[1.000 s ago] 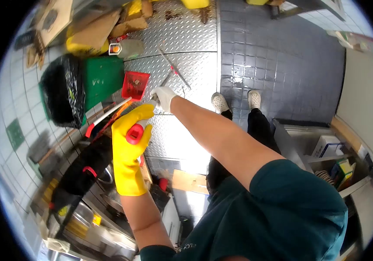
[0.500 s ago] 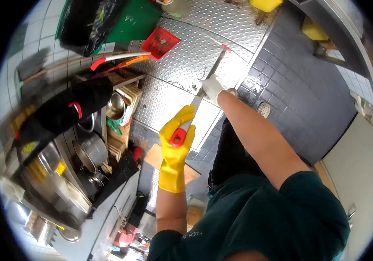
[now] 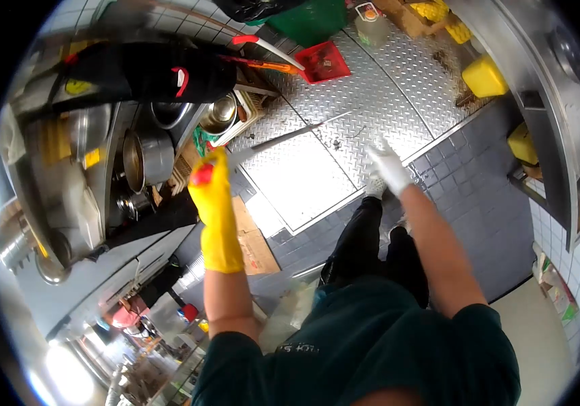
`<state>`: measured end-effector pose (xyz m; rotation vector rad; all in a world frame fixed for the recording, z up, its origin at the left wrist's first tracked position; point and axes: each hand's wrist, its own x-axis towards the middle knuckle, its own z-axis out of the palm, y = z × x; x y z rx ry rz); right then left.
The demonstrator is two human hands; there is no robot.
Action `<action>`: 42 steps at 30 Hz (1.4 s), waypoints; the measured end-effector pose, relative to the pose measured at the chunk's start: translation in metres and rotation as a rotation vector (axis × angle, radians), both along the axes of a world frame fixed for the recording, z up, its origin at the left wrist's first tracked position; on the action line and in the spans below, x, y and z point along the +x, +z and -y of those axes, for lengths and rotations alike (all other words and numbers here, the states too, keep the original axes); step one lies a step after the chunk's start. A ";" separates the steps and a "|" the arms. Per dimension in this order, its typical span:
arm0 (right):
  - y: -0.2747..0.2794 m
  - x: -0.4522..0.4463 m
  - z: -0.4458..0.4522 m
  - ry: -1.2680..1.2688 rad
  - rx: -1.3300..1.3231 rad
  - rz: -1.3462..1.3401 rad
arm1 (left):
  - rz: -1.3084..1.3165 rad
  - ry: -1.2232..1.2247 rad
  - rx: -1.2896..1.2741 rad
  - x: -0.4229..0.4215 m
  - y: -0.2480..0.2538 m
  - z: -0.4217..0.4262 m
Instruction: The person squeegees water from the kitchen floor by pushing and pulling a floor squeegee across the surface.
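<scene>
My left hand (image 3: 213, 203), in a yellow rubber glove, is closed around the red grip end of a long grey pole (image 3: 278, 141). The pole slants away over the metal floor plates (image 3: 398, 88) and thins to a pale far end; what kind of tool it is I cannot make out. In a white glove, my right hand (image 3: 389, 166) is held out above the floor with its fingers spread, apart from the pole. A red dustpan (image 3: 324, 62) with debris in it lies on the plates beyond.
To the left stand shelves with metal pots (image 3: 151, 159) and a black cloth item (image 3: 134, 71). A green bin (image 3: 310, 24) and a plastic jug (image 3: 371, 27) are at the back. Flattened cardboard (image 3: 256, 250) lies on the floor. A steel counter (image 3: 540, 88) runs along the right.
My right hand has let go of the pole and moved right, its fingers spreading. My left hand has shifted left with the pole, which now slants lower. The view has turned.
</scene>
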<state>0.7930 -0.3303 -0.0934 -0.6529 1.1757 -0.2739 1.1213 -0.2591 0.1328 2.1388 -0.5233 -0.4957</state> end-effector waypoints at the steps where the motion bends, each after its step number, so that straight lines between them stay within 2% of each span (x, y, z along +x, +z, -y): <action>1: 0.002 -0.033 -0.004 -0.159 0.062 -0.068 | 0.095 0.021 -0.042 0.017 0.000 0.007; 3: -0.030 -0.119 -0.020 -0.258 0.059 -0.123 | 0.229 0.042 -0.052 0.078 -0.015 0.015; 4: -0.060 -0.177 -0.032 -0.263 0.036 -0.064 | 0.270 0.041 -0.020 0.119 -0.030 0.014; 6: -0.113 -0.311 -0.069 -0.100 -0.043 0.090 | 0.152 0.132 0.068 0.150 -0.011 0.033; 7: -0.109 -0.358 -0.088 0.233 -0.227 -0.261 | 0.159 0.161 0.127 0.177 -0.016 0.039; 8: -0.104 -0.403 -0.107 0.846 -0.469 -0.806 | 0.163 0.189 0.186 0.214 -0.025 0.044; 9: -0.097 -0.446 -0.125 1.223 -0.551 -1.144 | 0.048 0.155 0.099 0.275 -0.057 0.039; 11: -0.027 -0.477 -0.156 1.347 -0.402 -1.209 | -0.055 0.144 0.036 0.343 -0.101 0.039; 12: -0.003 -0.493 -0.171 1.392 -0.352 -1.233 | -0.095 0.141 0.001 0.364 -0.104 0.036; 13: 0.015 -0.513 -0.191 1.375 -0.314 -1.238 | 0.017 0.178 0.127 0.372 -0.104 0.039; 14: 0.010 -0.551 -0.223 1.120 -0.300 -1.274 | 0.121 0.220 0.258 0.378 -0.101 0.042; 15: 0.006 -0.583 -0.253 1.222 -0.339 -1.294 | 0.087 0.277 0.160 0.411 -0.125 0.039; 16: 0.026 -0.580 -0.265 0.787 -0.064 -1.144 | 0.047 0.332 0.065 0.442 -0.147 0.038; 17: 0.047 -0.575 -0.275 0.041 0.165 -0.918 | 0.042 0.324 0.036 0.462 -0.157 0.042; 18: 0.066 -0.574 -0.289 -0.471 0.283 -0.838 | 0.122 0.387 0.010 0.469 -0.163 0.051; 20: 0.071 -0.538 -0.281 -0.501 0.333 -0.856 | 0.284 0.528 -0.031 0.469 -0.177 0.052; 21: 0.072 -0.533 -0.284 -0.516 0.359 -0.867 | 0.461 0.547 0.291 0.401 -0.133 0.064; 23: 0.092 -0.517 -0.294 -0.604 0.410 -0.892 | 0.480 0.346 0.272 0.412 -0.168 0.046; 24: 0.102 -0.515 -0.303 -0.673 0.432 -0.906 | 0.632 0.216 0.393 0.400 -0.177 0.042; 25: 0.103 -0.513 -0.308 -0.669 0.416 -0.890 | 0.671 0.132 0.418 0.391 -0.192 0.040; 28: 0.095 -0.505 -0.316 -0.354 0.217 -0.897 | 0.518 0.059 0.377 0.364 -0.222 0.005; 29: 0.103 -0.486 -0.299 -0.565 0.215 -0.853 | 0.469 0.058 0.371 0.361 -0.228 -0.009; 31: 0.138 -0.448 -0.269 -0.586 0.237 -0.882 | 0.352 0.057 0.349 0.353 -0.235 -0.015; 32: 0.144 -0.445 -0.263 -0.619 0.257 -0.849 | 0.384 0.044 0.385 0.358 -0.236 -0.018; 34: 0.161 -0.437 -0.258 -0.542 0.207 -0.925 | 0.006 -0.013 0.060 0.345 -0.231 -0.016; 38: 0.177 -0.437 -0.257 -0.507 0.161 -0.988 | 0.563 -0.011 0.563 0.334 -0.209 -0.008; 40: 0.177 -0.451 -0.272 -0.597 0.155 -0.920 | 0.595 -0.132 0.544 0.312 -0.208 -0.009; 42: 0.172 -0.456 -0.266 -0.583 0.199 -0.835 | 0.487 -0.201 0.517 0.281 -0.188 -0.017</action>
